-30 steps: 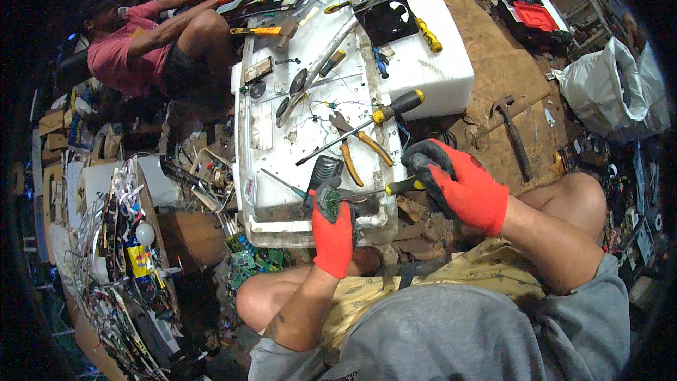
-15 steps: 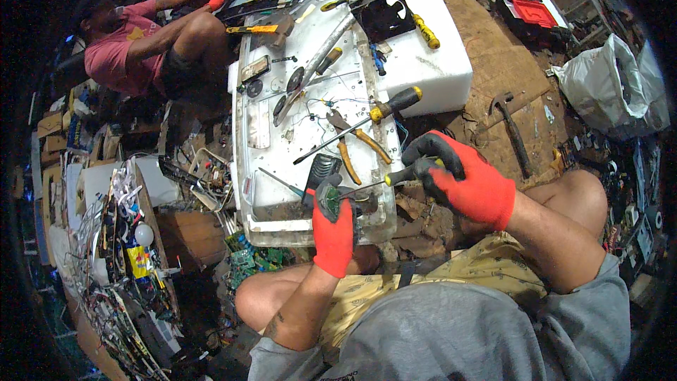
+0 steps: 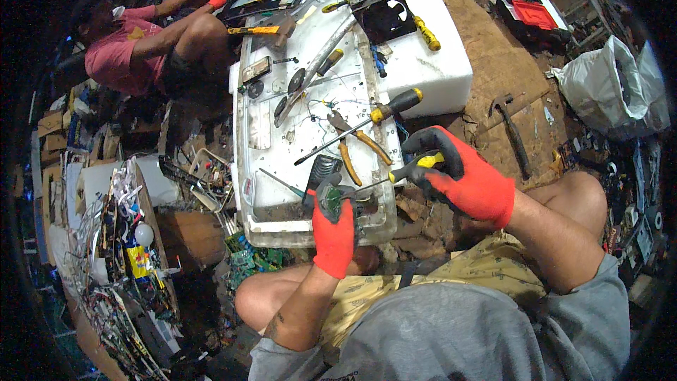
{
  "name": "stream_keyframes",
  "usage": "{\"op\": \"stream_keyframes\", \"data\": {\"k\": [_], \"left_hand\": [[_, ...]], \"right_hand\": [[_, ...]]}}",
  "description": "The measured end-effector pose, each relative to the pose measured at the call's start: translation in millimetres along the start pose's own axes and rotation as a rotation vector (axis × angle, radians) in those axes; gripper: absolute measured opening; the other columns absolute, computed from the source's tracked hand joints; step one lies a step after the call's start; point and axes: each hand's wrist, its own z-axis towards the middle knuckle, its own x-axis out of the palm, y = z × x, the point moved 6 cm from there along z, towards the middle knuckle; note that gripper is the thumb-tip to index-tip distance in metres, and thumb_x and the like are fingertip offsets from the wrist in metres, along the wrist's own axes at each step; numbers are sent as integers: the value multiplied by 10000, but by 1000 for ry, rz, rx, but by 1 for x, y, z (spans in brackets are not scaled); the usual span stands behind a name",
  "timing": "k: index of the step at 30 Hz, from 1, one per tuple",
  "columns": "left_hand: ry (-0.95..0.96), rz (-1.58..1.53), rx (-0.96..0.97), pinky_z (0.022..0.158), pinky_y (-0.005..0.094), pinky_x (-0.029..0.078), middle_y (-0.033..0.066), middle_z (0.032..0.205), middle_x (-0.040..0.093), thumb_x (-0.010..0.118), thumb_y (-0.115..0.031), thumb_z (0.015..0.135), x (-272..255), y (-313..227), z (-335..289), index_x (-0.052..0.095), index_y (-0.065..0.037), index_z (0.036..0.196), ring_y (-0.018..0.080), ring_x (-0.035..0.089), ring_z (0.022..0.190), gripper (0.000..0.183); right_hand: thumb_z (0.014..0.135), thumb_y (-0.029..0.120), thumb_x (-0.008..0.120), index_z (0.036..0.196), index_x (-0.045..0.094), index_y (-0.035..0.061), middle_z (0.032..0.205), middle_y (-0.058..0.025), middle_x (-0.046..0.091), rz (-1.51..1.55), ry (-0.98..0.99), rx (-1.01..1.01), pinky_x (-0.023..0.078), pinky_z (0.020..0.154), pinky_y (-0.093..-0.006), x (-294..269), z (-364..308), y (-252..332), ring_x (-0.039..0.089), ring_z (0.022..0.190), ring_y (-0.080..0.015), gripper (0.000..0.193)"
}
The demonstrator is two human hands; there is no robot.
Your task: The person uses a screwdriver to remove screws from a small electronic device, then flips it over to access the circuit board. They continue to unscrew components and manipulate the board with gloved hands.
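Head view looks down on a person seated at the near end of a long white tray [image 3: 262, 142]; both hands wear red gloves with dark fingers. Left hand [image 3: 333, 229] is clenched around a small green circuit board [image 3: 329, 200], pinning it at the tray's near edge; the board is rounded, green on its upper face, with tiny parts on it too small to tell, and the glove's dark fingertips hide part of its rim. Right hand [image 3: 465, 180] is closed around the yellow-and-black handle of a screwdriver [image 3: 395, 176]; its thin metal shaft runs leftward and the tip meets the board. Just beyond the board lies a black ribbed part [image 3: 324, 167]; beside it rest orange-handled pliers [image 3: 352, 148] and a long screwdriver with a black and yellow grip [image 3: 367, 121], lying slantwise across the tray. A white foam block [image 3: 430, 63] sits past the tray's right side; a hammer [image 3: 509, 130] lies on the brown ground to the right. At the far end another person in a pink shirt [image 3: 116, 56] works with red-gloved hands.
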Motion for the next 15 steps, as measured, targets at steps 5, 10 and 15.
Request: {"op": "stream_keyframes", "data": {"k": [5,10,15], "left_hand": [[4,-7,-27,1005,308,420,78,1156,611,555,-3,932,-4,8,-1,489,-15,1343,164,569,1061,417],[-3,-16,-27,977,307,443,86,1227,597,572,-29,936,1,-1,-1,484,-20,1366,171,571,1086,440],[24,-41,-32,976,307,445,92,1241,593,568,-19,934,-1,-1,1,478,-16,1370,176,572,1096,446]], "right_hand": [[903,82,603,1182,555,45,1156,-145,615,-304,-93,-111,475,950,-362,-13,1,-14,607,1088,-252,286],[901,3,542,1177,564,44,1031,-75,583,-303,-119,-466,482,866,-319,-7,0,1,578,968,-168,280],[852,-44,514,1161,568,12,1022,-67,573,-232,-39,-8,455,922,-296,-5,-2,1,565,1009,-146,319]]}}
